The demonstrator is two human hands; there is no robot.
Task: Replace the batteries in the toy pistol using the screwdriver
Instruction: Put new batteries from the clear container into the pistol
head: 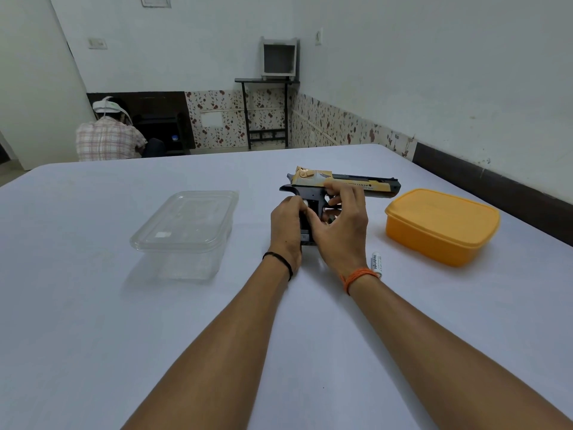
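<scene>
I am working at the grip of the toy pistol (342, 185), which is lying on its side on the white table (93, 305), barrel pointing toward the orange lidded container (441, 225) and muzzle just beside it. My left hand (286, 225) is curling round the back of the grip and holding it down against the tabletop. My right hand (341, 221) is reaching over from the other side, thumb pressing toward the dark opening in the grip while the fingers (338, 189) are bending over the frame near the trigger; whether they are pinching a battery or the cover, I cannot tell, because the hand is hiding that spot. Something white is showing in the grip between my hands, which I am reading as a cell in the bay.

A loose white battery (376, 263) is lying on the table just beside my right wrist. No screwdriver is showing anywhere. I am judging the compartment open and the battery swap under way. The next move, as I see it, is calling for a steady hold on the grip and correct polarity as the spare cell goes in. A clear lidded container (186, 228) is sitting well apart to the left.
</scene>
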